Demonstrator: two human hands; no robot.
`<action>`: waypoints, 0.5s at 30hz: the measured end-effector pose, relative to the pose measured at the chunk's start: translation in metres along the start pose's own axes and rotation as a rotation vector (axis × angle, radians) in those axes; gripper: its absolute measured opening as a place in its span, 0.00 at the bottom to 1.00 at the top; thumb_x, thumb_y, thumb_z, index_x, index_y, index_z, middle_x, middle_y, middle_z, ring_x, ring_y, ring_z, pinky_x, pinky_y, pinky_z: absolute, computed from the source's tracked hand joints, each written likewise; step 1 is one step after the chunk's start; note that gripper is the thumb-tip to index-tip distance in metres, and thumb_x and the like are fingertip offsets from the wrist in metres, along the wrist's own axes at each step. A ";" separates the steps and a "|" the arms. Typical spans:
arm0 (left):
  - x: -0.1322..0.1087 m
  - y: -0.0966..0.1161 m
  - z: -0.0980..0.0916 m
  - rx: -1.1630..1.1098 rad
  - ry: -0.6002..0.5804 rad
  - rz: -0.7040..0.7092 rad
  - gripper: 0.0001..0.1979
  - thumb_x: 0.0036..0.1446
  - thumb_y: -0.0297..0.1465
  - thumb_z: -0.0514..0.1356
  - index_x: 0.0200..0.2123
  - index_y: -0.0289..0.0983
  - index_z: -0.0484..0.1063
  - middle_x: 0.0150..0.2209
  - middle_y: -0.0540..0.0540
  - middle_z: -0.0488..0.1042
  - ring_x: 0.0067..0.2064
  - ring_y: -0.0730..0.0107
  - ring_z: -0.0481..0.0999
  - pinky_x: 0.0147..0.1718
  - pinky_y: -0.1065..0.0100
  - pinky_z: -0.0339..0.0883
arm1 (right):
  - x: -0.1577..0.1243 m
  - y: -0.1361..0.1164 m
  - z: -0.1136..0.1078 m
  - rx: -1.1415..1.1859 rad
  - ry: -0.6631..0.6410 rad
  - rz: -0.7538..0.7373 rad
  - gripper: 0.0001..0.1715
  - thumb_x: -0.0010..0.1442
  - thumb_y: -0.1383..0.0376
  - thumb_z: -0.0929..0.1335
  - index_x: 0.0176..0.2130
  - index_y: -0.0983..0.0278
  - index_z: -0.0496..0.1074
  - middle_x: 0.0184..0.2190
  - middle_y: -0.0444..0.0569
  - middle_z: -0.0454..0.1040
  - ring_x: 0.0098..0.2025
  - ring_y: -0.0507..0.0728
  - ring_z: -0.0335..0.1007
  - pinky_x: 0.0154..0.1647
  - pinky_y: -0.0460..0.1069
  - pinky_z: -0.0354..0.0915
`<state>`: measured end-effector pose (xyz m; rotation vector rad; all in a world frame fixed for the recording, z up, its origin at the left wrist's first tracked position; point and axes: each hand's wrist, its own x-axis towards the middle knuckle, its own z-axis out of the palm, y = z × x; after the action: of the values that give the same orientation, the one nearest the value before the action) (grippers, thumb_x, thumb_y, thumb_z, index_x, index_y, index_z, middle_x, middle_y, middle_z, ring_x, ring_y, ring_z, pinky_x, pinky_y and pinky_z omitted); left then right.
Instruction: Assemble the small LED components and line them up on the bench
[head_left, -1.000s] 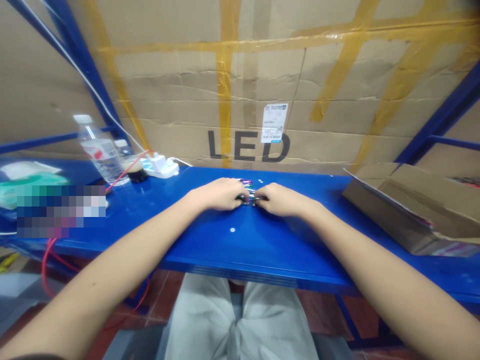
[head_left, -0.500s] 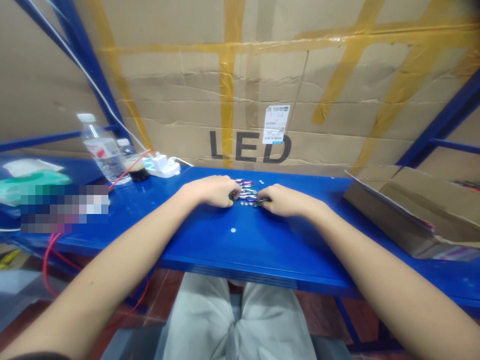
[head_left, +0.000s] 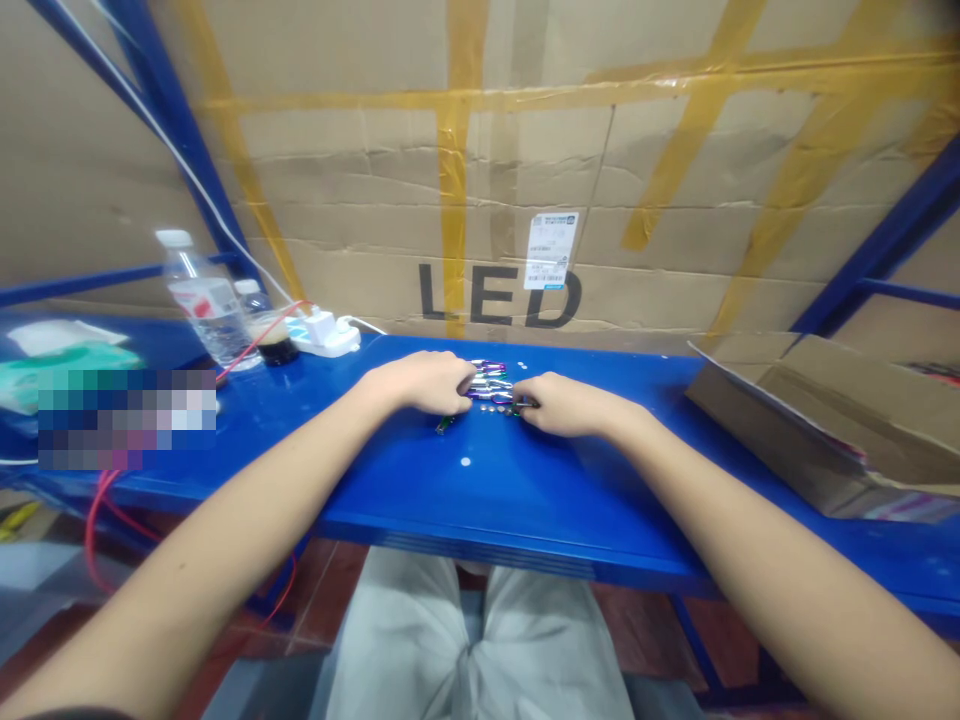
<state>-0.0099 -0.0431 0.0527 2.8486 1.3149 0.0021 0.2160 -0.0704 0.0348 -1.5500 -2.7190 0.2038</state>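
Several slim, shiny metallic pieces (head_left: 491,388) in silver, purple and green lie in a small stack between my two hands; their kind is too small to make out. My left hand (head_left: 435,382) rests at the left end of the stack, its fingers curled and pressed together, and what they hold is hidden. Out from under that hand sticks the end of a slim green metallic piece (head_left: 445,425). On the stack's right side my right hand (head_left: 562,404) has thumb and fingers closed on a slim dark metallic piece (head_left: 527,404), mostly covered by the fingers.
All this lies on a blue table (head_left: 487,500). An open cardboard box (head_left: 787,440) stands at the right. Bottles (head_left: 206,305), a white power strip (head_left: 326,333) and a green packet (head_left: 75,365) are at the left. A large carton (head_left: 360,200) stands behind.
The green piece's end now shows lower, below my left hand, where only a bit was visible at the fingertips. My right hand has barely shifted; the stack stays in place.
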 end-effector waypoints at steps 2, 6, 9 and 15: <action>0.002 0.006 0.002 0.004 0.077 0.063 0.06 0.55 0.34 0.58 0.32 0.38 0.72 0.31 0.45 0.75 0.29 0.65 0.70 0.29 0.65 0.58 | -0.001 0.001 -0.002 -0.008 -0.008 -0.003 0.07 0.61 0.68 0.64 0.36 0.63 0.73 0.37 0.54 0.78 0.33 0.56 0.71 0.30 0.48 0.57; 0.012 0.018 0.016 -0.032 0.180 0.249 0.08 0.59 0.30 0.55 0.36 0.37 0.75 0.38 0.42 0.76 0.40 0.60 0.74 0.38 0.64 0.63 | -0.002 0.006 -0.006 -0.001 -0.082 0.008 0.08 0.60 0.69 0.65 0.36 0.63 0.74 0.38 0.53 0.79 0.33 0.57 0.72 0.30 0.48 0.58; 0.020 0.021 0.029 -0.008 0.195 0.308 0.10 0.61 0.31 0.56 0.39 0.38 0.78 0.41 0.41 0.77 0.47 0.56 0.74 0.45 0.60 0.64 | -0.003 0.008 -0.008 0.005 -0.108 0.028 0.08 0.59 0.69 0.64 0.36 0.62 0.74 0.37 0.53 0.80 0.32 0.57 0.72 0.30 0.48 0.59; 0.025 0.017 0.037 -0.030 0.185 0.321 0.09 0.62 0.30 0.58 0.39 0.39 0.79 0.39 0.42 0.80 0.46 0.55 0.74 0.47 0.58 0.64 | -0.003 0.005 -0.006 -0.012 -0.109 0.043 0.09 0.58 0.70 0.64 0.36 0.62 0.74 0.37 0.53 0.79 0.32 0.57 0.71 0.29 0.49 0.58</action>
<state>0.0194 -0.0348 0.0153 3.0586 0.8517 0.2899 0.2222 -0.0700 0.0408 -1.6489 -2.7747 0.2805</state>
